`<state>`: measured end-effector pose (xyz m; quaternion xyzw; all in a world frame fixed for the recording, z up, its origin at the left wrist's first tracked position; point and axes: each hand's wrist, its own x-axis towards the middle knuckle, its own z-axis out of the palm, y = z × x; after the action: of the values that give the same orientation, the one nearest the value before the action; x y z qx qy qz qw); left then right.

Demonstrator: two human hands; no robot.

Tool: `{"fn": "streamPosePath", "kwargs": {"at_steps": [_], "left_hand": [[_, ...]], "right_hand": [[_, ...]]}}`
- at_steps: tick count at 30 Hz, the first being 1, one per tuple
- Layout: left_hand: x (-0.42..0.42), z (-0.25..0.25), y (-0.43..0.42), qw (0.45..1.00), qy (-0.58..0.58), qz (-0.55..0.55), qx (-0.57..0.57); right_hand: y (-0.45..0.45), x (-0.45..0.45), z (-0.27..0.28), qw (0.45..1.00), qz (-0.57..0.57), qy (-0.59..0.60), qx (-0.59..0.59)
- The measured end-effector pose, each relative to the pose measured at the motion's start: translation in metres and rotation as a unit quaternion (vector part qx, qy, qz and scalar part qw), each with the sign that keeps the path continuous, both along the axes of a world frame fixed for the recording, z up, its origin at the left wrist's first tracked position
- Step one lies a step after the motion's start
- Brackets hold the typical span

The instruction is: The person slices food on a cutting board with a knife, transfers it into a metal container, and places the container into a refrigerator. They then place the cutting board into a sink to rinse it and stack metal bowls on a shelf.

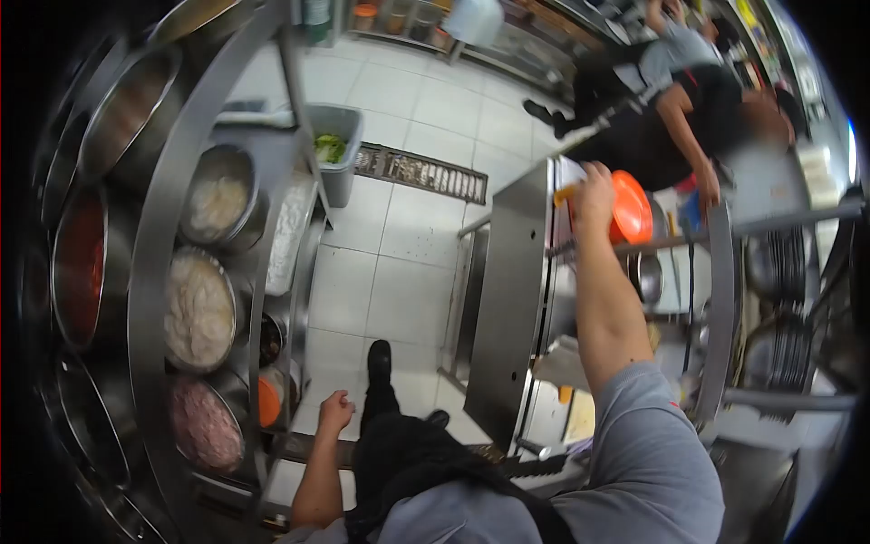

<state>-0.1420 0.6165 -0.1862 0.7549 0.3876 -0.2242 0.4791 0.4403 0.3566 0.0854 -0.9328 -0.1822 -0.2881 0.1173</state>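
Note:
My right hand (594, 192) reaches far forward over the steel counter unit (509, 281), its fingers closed. Beside it on the right is a round orange bowl or lid (632, 208); whether I grip its rim I cannot tell. A small yellow-orange piece (566, 193) sticks out on the left of the fingers, and what they hold is hidden. My left hand (337, 411) hangs low over the floor, fingers curled, with nothing seen in it.
At left, a steel rack (149, 272) holds several metal bowls, including one of pink minced meat (208, 426). A grey bin (340, 172) with green leaves stands beyond. Two people work at upper right; one co-worker's arm (684, 136) reaches down. A drain grate (421, 174) crosses the tiled floor.

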Motion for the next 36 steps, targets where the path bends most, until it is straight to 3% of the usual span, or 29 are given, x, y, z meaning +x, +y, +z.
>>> {"fn": "streamPosePath", "kwargs": {"at_steps": [1, 2, 3, 4, 5, 6, 7, 8, 9, 12, 13, 15, 16, 17, 18, 19, 20, 21, 22, 25, 27, 29, 32, 36], "left_hand": [[0.006, -0.002, 0.004, 0.999, -0.005, -0.049, 0.013], [0.014, 0.002, 0.007, 0.995, 0.007, -0.095, 0.025], [0.031, 0.003, 0.012, 0.989, 0.014, -0.145, 0.036], [0.052, 0.001, 0.019, 0.98, 0.009, -0.195, 0.045], [0.069, 0.002, 0.025, 0.968, 0.006, -0.247, 0.053], [0.092, 0.01, 0.03, 0.955, -0.017, -0.285, 0.076], [0.123, 0.022, 0.031, 0.942, -0.046, -0.318, 0.099], [0.151, 0.039, 0.03, 0.931, -0.075, -0.339, 0.112], [0.178, 0.056, 0.028, 0.922, -0.103, -0.352, 0.126], [0.246, 0.116, -0.008, 0.915, -0.199, -0.341, 0.083], [0.261, 0.153, -0.033, 0.905, -0.23, -0.355, 0.054], [0.266, 0.226, -0.104, 0.862, -0.287, -0.416, -0.043], [0.262, 0.249, -0.144, 0.848, -0.279, -0.443, -0.081], [0.253, 0.261, -0.185, 0.797, -0.33, -0.493, -0.116], [0.243, 0.278, -0.23, 0.756, -0.334, -0.55, -0.118], [0.243, 0.26, -0.268, 0.696, -0.355, -0.619, -0.077], [0.239, 0.254, -0.306, 0.671, -0.346, -0.655, -0.033], [0.237, 0.233, -0.334, 0.617, -0.365, -0.697, 0.036], [0.235, 0.218, -0.352, 0.555, -0.379, -0.734, 0.103], [0.216, 0.221, -0.387, 0.573, -0.302, -0.747, 0.148], [0.222, 0.206, -0.392, 0.565, -0.319, -0.746, 0.151], [0.227, 0.192, -0.389, 0.549, -0.338, -0.75, 0.148], [0.229, 0.185, -0.392, 0.501, -0.451, -0.733, 0.097], [0.24, 0.17, -0.396, 0.483, -0.458, -0.739, 0.104]], "right_hand": [[0.018, -0.028, -0.002, 0.996, 0.025, -0.025, 0.081], [0.046, -0.078, 0.02, 0.984, 0.031, 0.025, 0.172], [0.055, -0.129, 0.038, 0.981, 0.061, 0.095, 0.158], [0.058, -0.173, 0.024, 0.958, 0.128, 0.069, 0.248], [0.057, -0.236, 0.033, 0.924, 0.173, 0.176, 0.291], [0.041, -0.284, 0.029, 0.901, 0.317, 0.251, 0.155], [0.023, -0.331, 0.025, 0.831, 0.368, 0.395, 0.135], [0.003, -0.378, 0.037, 0.827, 0.409, 0.372, 0.107], [-0.026, -0.414, 0.043, 0.802, 0.375, 0.45, 0.113], [-0.135, -0.495, 0.04, 0.862, 0.163, 0.442, 0.186], [-0.172, -0.519, 0.042, 0.875, 0.017, 0.452, 0.175], [-0.24, -0.56, 0.047, 0.821, -0.241, 0.458, 0.24], [-0.281, -0.589, 0.019, 0.8, -0.329, 0.408, 0.293], [-0.327, -0.625, -0.02, 0.774, -0.365, 0.319, 0.408], [-0.352, -0.655, -0.029, 0.759, -0.446, 0.29, 0.375], [-0.374, -0.688, -0.038, 0.737, -0.523, 0.261, 0.339], [-0.4, -0.743, -0.077, 0.693, -0.574, 0.246, 0.359], [-0.457, -0.84, -0.197, 0.685, -0.623, 0.264, 0.269], [-0.455, -0.899, -0.23, 0.652, -0.678, 0.275, 0.198], [-0.361, -0.91, -0.101, 0.49, -0.658, 0.442, 0.364], [-0.322, -0.947, -0.096, 0.574, -0.62, 0.406, 0.347], [-0.297, -1.017, -0.145, 0.597, -0.589, 0.496, 0.228], [-0.284, -1.047, -0.147, 0.569, -0.565, 0.537, 0.264], [-0.302, -1.019, -0.133, 0.552, -0.635, 0.458, 0.288]]}}
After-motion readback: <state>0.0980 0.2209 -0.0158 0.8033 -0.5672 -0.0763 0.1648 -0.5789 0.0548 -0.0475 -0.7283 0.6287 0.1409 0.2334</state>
